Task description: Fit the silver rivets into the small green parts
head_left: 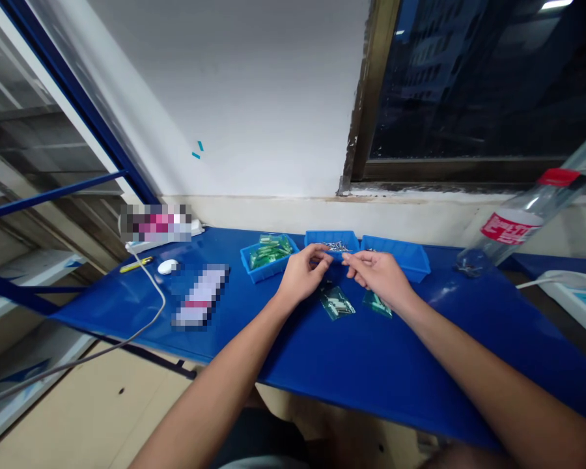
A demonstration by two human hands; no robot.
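Observation:
My left hand is closed, its fingers curled towards the thumb in front of the middle blue bin, which holds slim metal pieces like screws or pins. Thumb and fingertips of my right hand are pinched together near that bin's front. Anything held in either hand is too small to make out. Below the hands lies a clear bag with pale pieces inside. A second clear bag is partly hidden by my right hand. The right blue bin stands behind my right hand, its contents mostly covered.
At left, a blue bin holds green packets. A blurred-out item, a white rounded object, a yellow tool and a cable lie on the blue table. A plastic bottle stands right.

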